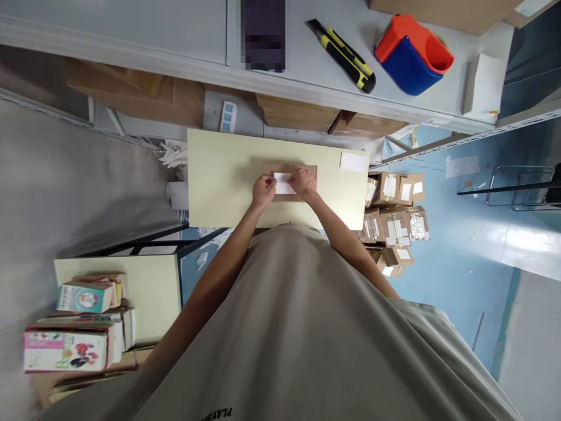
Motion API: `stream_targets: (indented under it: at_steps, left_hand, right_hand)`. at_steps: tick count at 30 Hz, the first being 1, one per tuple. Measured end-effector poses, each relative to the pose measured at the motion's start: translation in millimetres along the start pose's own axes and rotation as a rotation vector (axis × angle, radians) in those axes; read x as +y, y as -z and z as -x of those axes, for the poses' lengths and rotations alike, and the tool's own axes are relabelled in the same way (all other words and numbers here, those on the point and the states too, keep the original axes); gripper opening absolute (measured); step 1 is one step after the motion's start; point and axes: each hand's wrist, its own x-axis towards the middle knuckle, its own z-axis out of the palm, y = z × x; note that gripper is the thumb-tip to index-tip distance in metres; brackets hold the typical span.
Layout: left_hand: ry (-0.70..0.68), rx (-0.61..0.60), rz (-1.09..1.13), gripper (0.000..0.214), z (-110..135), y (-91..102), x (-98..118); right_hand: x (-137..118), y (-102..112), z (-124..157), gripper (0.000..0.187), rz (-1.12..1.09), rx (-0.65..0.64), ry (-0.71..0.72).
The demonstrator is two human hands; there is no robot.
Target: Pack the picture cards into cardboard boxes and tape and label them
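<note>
A flat brown cardboard parcel (pixel 307 171) lies on a pale yellow table (pixel 219 181). A white label (pixel 284 183) sits on the parcel. My left hand (pixel 263 190) is closed, pinching the label's left edge. My right hand (pixel 303 182) is closed with its fingers pressed on the label's right side. Both forearms reach forward from my grey shirt.
Another white label (pixel 354 162) lies at the table's right end. Several taped brown parcels (pixel 397 217) are stacked on the blue floor to the right. A shelf above holds a yellow-black utility knife (pixel 342 55) and an orange-blue container (pixel 412 55). Books (pixel 83 327) sit lower left.
</note>
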Motion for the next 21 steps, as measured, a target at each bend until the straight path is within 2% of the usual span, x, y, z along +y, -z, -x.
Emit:
stream_targets:
  at_steps: [4,10,13,21]
  left_hand:
    - [-0.002,0.021,-0.023,0.005,1.5,-2.0,0.1]
    - [-0.028,0.009,-0.077,0.006,2.7,-1.4,0.8]
    - [-0.039,0.005,-0.117,0.007,4.3,0.2,2.7]
    - [-0.082,0.045,-0.118,0.005,9.8,2.3,1.5]
  right_hand:
    - [-10.5,-2.6,1.1,0.026,-0.014,0.071,0.001]
    - [-16.8,-8.6,19.4,0.015,0.055,-0.126,0.041]
    - [-19.7,-11.5,22.0,0.018,0.095,-0.155,0.055]
    - [-22.5,-19.5,19.5,0.042,0.153,-0.069,0.054]
